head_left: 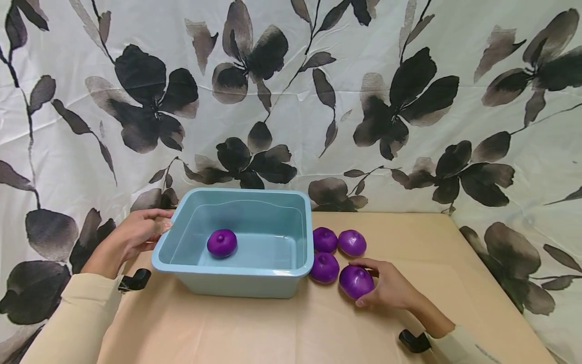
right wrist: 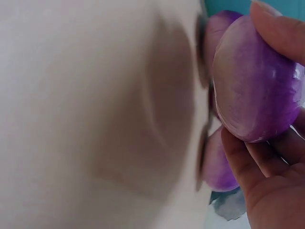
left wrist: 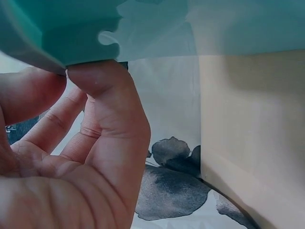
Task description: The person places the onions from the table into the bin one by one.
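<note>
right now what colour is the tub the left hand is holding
Light blue tub, gripped at its rim by the left hand; the head view shows it best.

Head view looks down over the table (head_left: 409,237); wrist views sit close, sharing it

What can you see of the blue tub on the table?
The tub is light blue, seemingly plastic, rectangular with rounded corners and a rolled rim. It stands upright on the tan table, near the flowered cloth. One purple onion lies inside. The left hand holds its left rim, fingers under the lip in the left wrist view. Two more onions lie close against its right wall.
</note>
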